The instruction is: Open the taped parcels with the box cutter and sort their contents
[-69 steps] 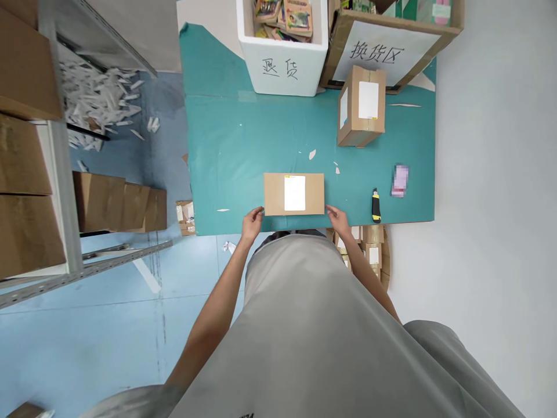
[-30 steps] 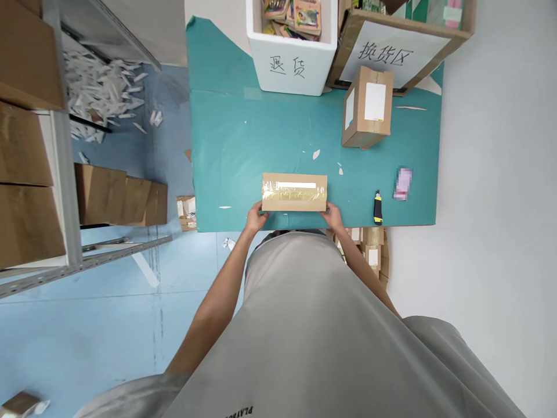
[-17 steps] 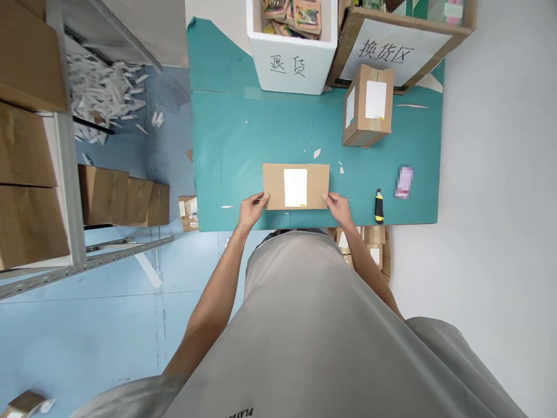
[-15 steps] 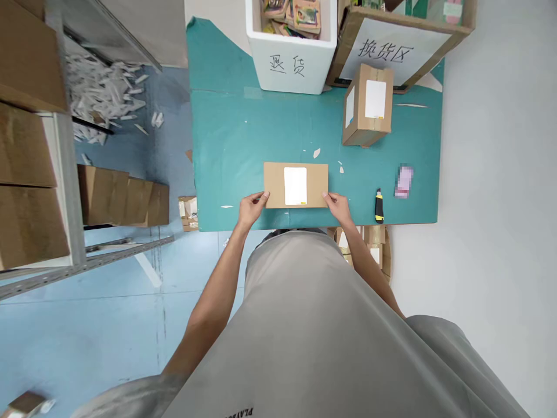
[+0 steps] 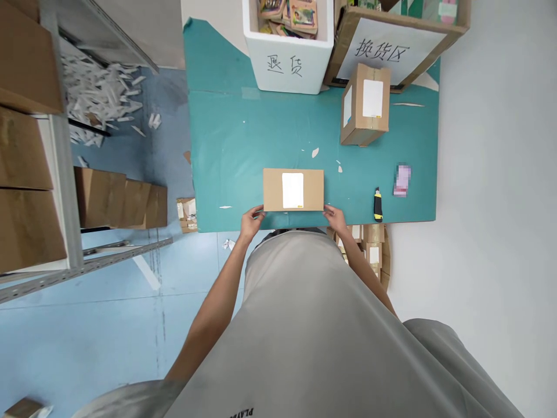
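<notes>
A flat brown cardboard box [image 5: 272, 190] with a blank-looking white label [image 5: 293, 190] lies on the green table [image 5: 226, 151], close to its front edge. At the box's near left corner is my left hand [image 5: 252, 223], thumb and forefinger parted, fingertips by the cardboard. My right hand [image 5: 335, 219] mirrors it at the near right corner, its fingers also apart. Neither hand appears to grip the box; whether the fingertips still touch it is hard to tell. To the right lies a black and yellow utility knife [image 5: 378, 206].
A taller labelled carton [image 5: 364, 104] stands at the back right, before a large box with a handwritten sign [image 5: 387, 49]. Beside that is a white bin [image 5: 287, 64] of small packs. A pixelated pink item [image 5: 401, 180] lies right. Shelving with cartons [image 5: 30, 220] stands left.
The box has come down slightly and now looks smaller on the table. Both hands have slid from its sides toward the near corners, and their pinch has loosened.
</notes>
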Demonstrator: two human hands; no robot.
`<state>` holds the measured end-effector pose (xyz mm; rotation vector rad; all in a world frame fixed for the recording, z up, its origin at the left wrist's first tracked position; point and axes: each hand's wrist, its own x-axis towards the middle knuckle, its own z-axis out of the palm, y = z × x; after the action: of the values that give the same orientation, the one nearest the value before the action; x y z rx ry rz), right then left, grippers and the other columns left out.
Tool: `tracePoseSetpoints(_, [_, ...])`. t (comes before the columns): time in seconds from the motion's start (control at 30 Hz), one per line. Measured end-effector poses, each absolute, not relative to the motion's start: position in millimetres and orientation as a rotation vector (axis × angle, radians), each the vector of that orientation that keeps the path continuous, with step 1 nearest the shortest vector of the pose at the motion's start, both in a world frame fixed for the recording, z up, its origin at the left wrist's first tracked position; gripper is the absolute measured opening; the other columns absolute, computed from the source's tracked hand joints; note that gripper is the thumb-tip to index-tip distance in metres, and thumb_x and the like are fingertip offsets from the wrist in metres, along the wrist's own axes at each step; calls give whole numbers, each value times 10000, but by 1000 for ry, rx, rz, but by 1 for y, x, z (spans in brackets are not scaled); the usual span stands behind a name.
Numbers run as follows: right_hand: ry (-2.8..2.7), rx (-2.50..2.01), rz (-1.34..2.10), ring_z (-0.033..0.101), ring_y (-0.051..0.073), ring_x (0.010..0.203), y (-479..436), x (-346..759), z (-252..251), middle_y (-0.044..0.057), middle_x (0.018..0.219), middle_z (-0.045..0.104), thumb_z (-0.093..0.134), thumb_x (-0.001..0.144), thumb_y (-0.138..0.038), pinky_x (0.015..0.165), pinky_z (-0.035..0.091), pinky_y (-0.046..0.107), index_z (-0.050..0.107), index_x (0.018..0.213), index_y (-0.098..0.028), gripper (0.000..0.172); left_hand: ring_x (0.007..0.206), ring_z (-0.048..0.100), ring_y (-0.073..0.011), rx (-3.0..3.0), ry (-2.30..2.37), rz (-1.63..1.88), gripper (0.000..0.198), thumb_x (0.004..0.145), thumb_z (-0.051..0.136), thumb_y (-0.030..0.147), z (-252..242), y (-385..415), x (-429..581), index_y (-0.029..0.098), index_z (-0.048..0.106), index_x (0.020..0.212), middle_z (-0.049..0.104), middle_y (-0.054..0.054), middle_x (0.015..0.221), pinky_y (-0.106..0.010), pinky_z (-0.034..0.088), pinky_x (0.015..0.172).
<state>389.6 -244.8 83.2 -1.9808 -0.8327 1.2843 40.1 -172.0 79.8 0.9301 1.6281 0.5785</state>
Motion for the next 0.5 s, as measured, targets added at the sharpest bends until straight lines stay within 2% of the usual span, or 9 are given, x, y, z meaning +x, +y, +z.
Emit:
tracePoseSetpoints(0.1, [-858,-1961,1298,853,355,1161,-245,383,84,127,1191,907,827,835,-500,1158,643,559,903,1089,-192,407,1133,821,-362,942,1619,570,349,726,905,335,83,-175,41,187,882,1042,873,-147,1213,-533,628,1139])
tracePoseSetpoints(0.2, [-883,-1957,1251,845,352,1164,-239,384,91,136,1234,896,841,840,-536,1177,631,540,903,1041,-185,409,1123,814,-348,970,1605,600,335,722,939,392,90,-169,43,194,890,988,870,-133,1157,-512,632,1129])
tracePoseSetpoints(0.37, [-993,-1895,1031,836,322,1147,-214,399,122,129,1239,893,831,883,-605,1129,660,492,929,1083,-190,471,1055,783,-289,1130,1563,811,440,794,918,583,119,-141,44,192,923,995,851,-111,1053,-394,657,952])
tracePoseSetpoints(0.5, [-1033,-1874,954,857,320,1083,-195,405,148,119,1169,910,811,928,-636,1071,687,483,939,1109,-206,483,923,753,-243,1252,1569,909,487,875,864,616,145,-115,45,176,942,1068,827,-83,950,-347,624,851])
